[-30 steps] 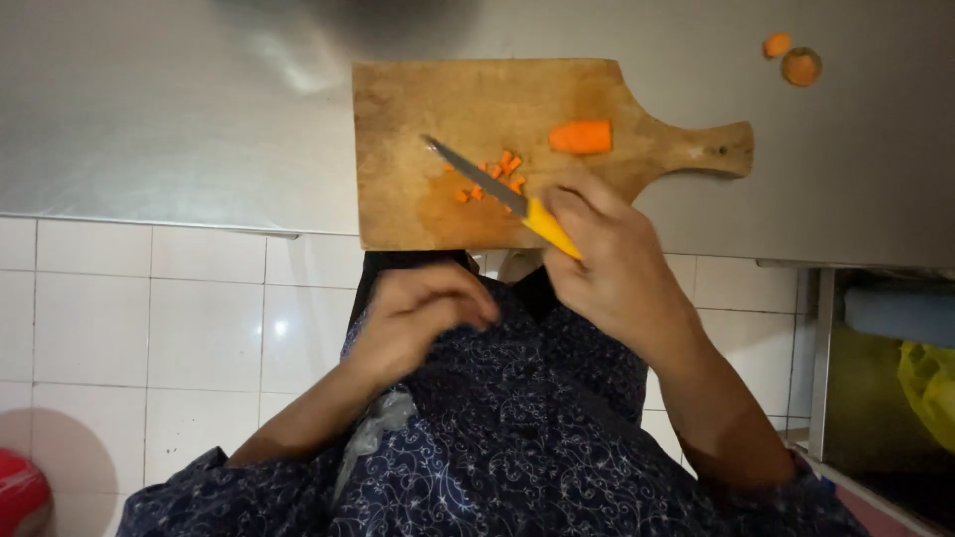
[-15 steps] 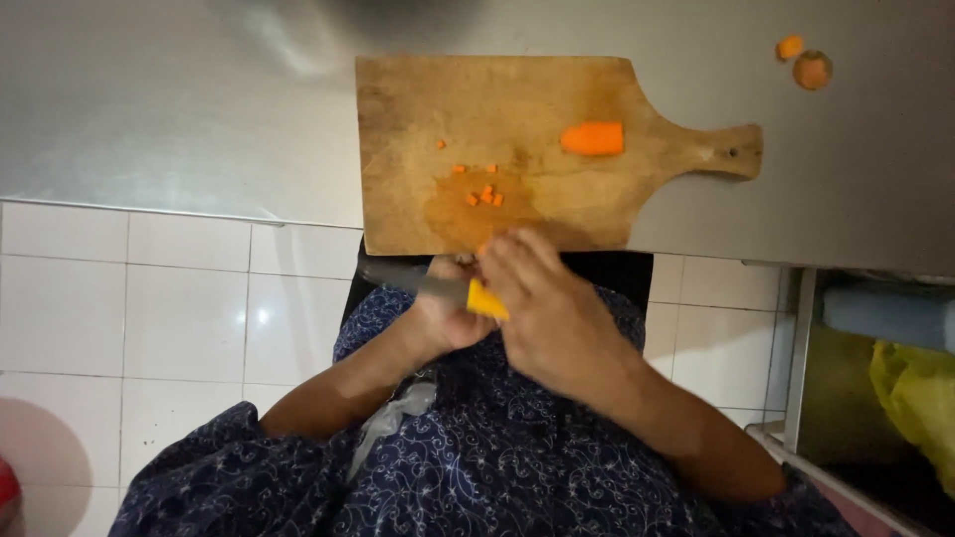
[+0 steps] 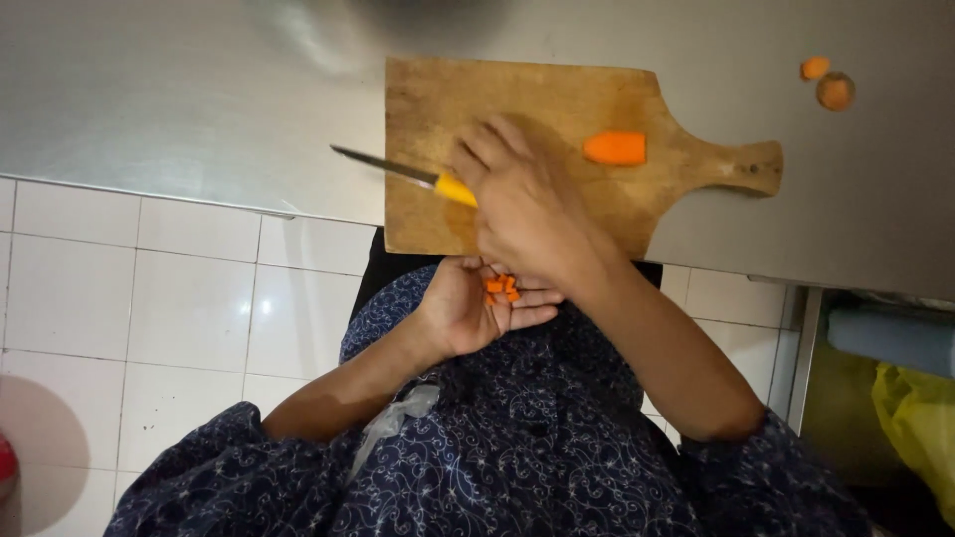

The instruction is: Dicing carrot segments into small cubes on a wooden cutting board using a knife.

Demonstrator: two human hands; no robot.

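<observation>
My right hand point(image 3: 517, 199) grips a yellow-handled knife point(image 3: 408, 174) over the near edge of a wooden cutting board point(image 3: 557, 99); the blade points left, past the board's left side. My left hand point(image 3: 473, 308) is cupped palm up just below the board's near edge and holds several small orange carrot cubes point(image 3: 500, 288). A larger carrot chunk point(image 3: 615, 148) lies on the board to the right of my right hand, near the handle.
The board rests on a steel counter point(image 3: 199, 99). Two carrot ends point(image 3: 826, 85) lie on the counter at the far right. White floor tiles point(image 3: 149, 298) are below. A yellow bag point(image 3: 915, 418) sits under the counter at right.
The carrot cubes that lay on the board are now in my cupped left hand. My right hand moved up over the board with the knife, blade now pointing left.
</observation>
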